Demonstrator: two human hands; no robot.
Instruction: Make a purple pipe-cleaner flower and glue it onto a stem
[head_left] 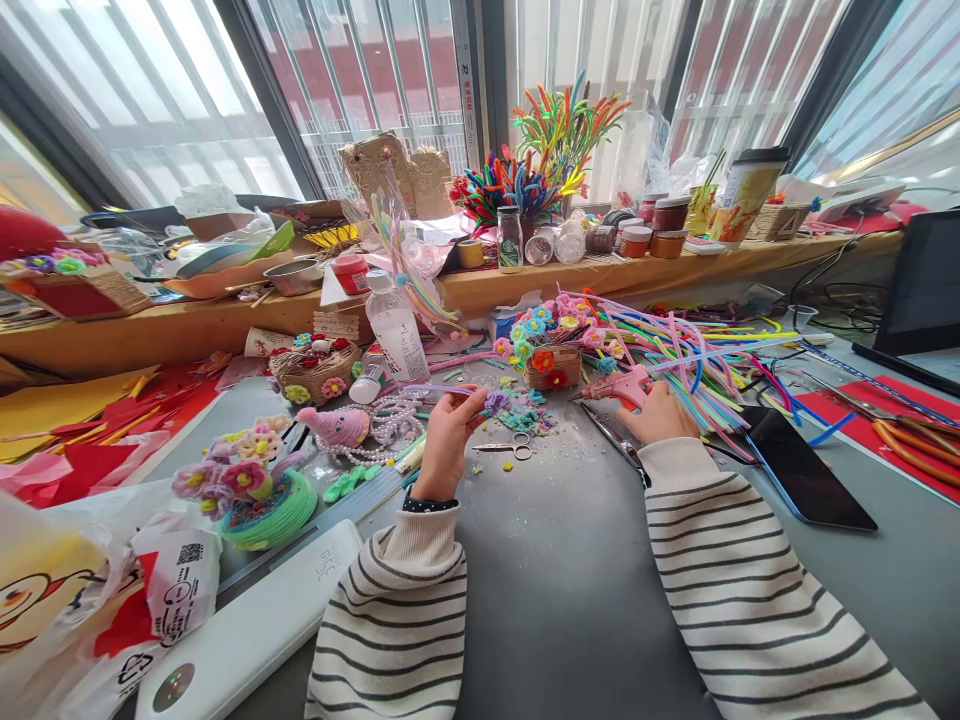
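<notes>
Grey table (555,600), windows (345,70) behind — left hand (450,440) seemingly pinches flower (495,402); right hand (661,415) grips glue gun (624,386).

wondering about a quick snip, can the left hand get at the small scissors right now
Probably: the small scissors lie uncovered on the table, just right of the left hand, though it holds a purple flower.

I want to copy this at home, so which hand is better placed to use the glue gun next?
Probably the right hand: it grips the pink glue gun, while the left hand seems busy holding a fuzzy purple flower.
</notes>
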